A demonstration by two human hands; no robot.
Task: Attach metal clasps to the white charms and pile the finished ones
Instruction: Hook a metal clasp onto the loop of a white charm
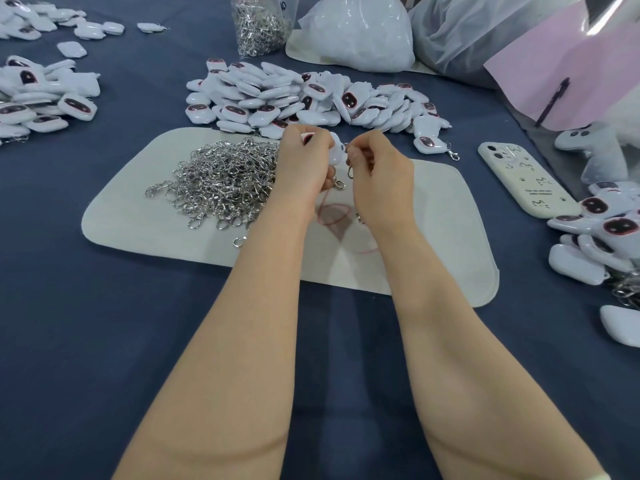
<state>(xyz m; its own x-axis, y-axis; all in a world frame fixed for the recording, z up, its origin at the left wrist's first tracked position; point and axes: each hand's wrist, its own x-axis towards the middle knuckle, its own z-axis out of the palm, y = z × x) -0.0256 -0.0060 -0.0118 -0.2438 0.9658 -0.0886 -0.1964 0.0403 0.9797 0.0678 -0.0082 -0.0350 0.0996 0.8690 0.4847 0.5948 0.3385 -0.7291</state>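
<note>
Above a pale felt mat (207, 244), my left hand (304, 161) grips a white charm (335, 150), with a second clasp dangling below its fingers. My right hand (381, 168) pinches a metal clasp (349, 169) right at the charm's edge, the hook hanging down. A heap of loose silver clasps (225, 183) lies on the mat to the left of my hands. Behind the mat sits a big pile of white charms (304, 98) with dark faces. One charm with a clasp on it (433, 144) lies at that pile's right end.
More charm piles lie at far left (41, 98) and at the right edge (602, 230). A bag of clasps (259, 26) and plastic bags (360, 32) stand at the back. A cream phone (523, 181) rests right of the mat. The cloth is dark blue.
</note>
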